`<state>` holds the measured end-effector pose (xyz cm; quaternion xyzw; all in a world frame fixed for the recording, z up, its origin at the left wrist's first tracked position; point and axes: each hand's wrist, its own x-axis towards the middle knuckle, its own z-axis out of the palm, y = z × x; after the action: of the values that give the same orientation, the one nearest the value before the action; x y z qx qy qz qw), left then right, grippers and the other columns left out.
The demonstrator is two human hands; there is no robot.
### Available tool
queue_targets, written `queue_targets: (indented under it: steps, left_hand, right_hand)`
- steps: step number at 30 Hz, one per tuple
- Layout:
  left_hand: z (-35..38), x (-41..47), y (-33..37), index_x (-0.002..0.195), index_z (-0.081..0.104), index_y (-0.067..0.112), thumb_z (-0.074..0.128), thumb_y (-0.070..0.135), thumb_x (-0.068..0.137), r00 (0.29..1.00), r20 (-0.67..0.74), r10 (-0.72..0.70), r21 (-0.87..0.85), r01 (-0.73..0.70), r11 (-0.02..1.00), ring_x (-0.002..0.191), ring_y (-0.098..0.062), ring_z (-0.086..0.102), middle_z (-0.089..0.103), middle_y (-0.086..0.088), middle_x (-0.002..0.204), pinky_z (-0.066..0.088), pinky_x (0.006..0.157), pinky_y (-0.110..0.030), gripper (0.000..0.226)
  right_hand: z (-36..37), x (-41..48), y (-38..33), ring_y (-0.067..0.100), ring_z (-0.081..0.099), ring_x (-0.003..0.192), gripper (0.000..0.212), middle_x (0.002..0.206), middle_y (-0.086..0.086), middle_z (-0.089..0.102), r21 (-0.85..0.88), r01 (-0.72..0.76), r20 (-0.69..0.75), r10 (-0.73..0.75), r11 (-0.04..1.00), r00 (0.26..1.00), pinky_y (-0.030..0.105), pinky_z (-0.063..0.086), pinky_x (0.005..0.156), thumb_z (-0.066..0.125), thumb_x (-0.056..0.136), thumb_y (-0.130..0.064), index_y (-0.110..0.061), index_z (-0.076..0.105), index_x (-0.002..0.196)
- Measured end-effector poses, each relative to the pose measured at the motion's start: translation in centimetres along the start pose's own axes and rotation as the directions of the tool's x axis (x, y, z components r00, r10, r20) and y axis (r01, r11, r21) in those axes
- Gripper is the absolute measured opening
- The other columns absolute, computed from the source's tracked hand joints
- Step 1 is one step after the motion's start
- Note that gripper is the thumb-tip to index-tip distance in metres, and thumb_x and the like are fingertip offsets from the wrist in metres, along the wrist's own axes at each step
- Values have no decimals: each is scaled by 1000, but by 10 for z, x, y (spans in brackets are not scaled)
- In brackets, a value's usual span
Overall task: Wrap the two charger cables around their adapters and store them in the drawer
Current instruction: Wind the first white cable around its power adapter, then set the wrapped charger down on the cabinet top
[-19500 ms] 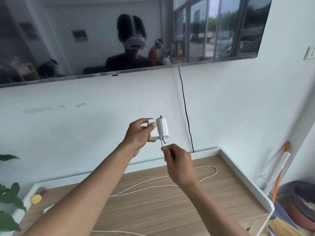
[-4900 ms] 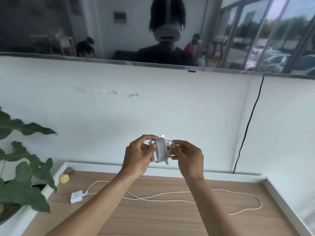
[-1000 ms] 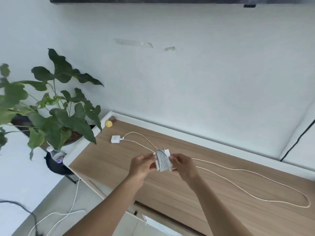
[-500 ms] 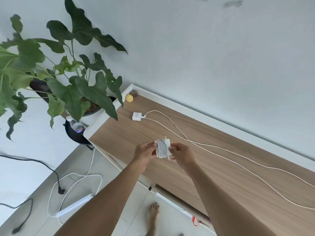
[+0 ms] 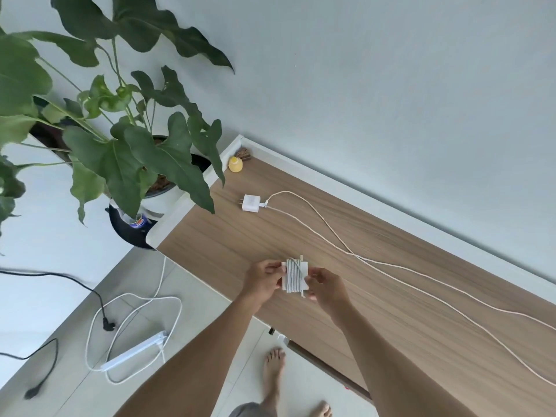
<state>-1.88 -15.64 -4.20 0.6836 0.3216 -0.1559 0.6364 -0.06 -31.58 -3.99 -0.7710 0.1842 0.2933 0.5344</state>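
Between both hands sits a white adapter with its cable wound tightly round it [image 5: 294, 276], held above the wooden desk top [image 5: 240, 248] near its front edge. My left hand [image 5: 264, 278] pinches its left side and my right hand [image 5: 326, 286] pinches its right side. A second white adapter [image 5: 252, 203] lies flat on the desk further back. Its long white cable [image 5: 391, 266] runs loose across the desk to the right. The drawer front [image 5: 328, 367] shows as a dark strip under the desk's front edge.
A big potted plant [image 5: 120, 139] stands left of the desk, leaves hanging over its corner. A small yellow object [image 5: 235, 164] sits in the back left corner. On the floor lie a white power strip [image 5: 135, 350], loose black cords and my bare feet [image 5: 272, 374].
The view has tilted further down and left, showing the floor and my feet. Both hands keep their hold on the wrapped adapter, now lower over the desk's front edge.
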Motion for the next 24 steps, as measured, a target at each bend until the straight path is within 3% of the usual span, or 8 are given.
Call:
queue_targets:
  steps: [4, 7, 14, 17, 20, 24]
  left_hand:
    - [1, 8, -4, 115, 65, 8, 66, 21, 90, 1000, 11, 24, 109, -25, 994, 91, -17, 69, 68, -7, 107, 60, 75, -29, 29]
    - [-2, 11, -8, 113, 66, 16, 62, 32, 90, 998, 21, 66, 251, -69, 965, 91, -14, 69, 68, 0, 105, 58, 85, -35, 28]
    - [-11, 17, 4, 92, 69, 17, 57, 20, 92, 995, 17, 98, 281, -99, 955, 67, -11, 64, 69, -4, 93, 55, 72, -31, 12]
    - [-15, 24, 15, 79, 65, 25, 56, 19, 90, 992, 4, 124, 328, -118, 937, 65, -14, 63, 69, -3, 84, 56, 73, -36, 16]
    - [-20, 33, 31, 83, 65, 22, 56, 23, 91, 984, -14, 178, 393, -159, 906, 71, -16, 67, 71, -3, 86, 55, 75, -35, 12]
    - [-26, 47, 63, 90, 64, 15, 57, 31, 91, 961, -40, 275, 479, -223, 849, 80, -21, 68, 71, -3, 91, 56, 77, -35, 18]
  right_hand:
    - [-2, 4, -2, 20, 69, 71, 18, 86, 6, 72, -8, -46, 10, 46, 999, 999, 32, 57, 73, 56, 92, -9, -17, 62, 107]
    - [-5, 6, -3, 19, 67, 66, 14, 76, 5, 69, -21, -77, 23, 78, 997, 997, 32, 57, 71, 54, 93, -10, -10, 65, 103]
    - [-16, 12, -12, 21, 59, 67, 22, 69, 4, 66, -146, -72, -20, 70, 987, 997, 34, 49, 65, 48, 92, -13, -16, 69, 86]
    - [-25, 14, -24, 21, 57, 63, 21, 68, -1, 62, -244, -36, -107, 10, 969, 994, 29, 45, 63, 49, 90, -18, -13, 69, 91]
    - [-33, 16, -45, 25, 58, 70, 22, 75, 4, 65, -344, 25, -169, -88, 939, 982, 24, 39, 56, 50, 91, -22, -12, 69, 89]
    - [-30, 23, -75, 29, 65, 82, 23, 86, 9, 72, -419, 143, -111, -206, 897, 972, 35, 51, 71, 50, 91, -24, -13, 70, 88]
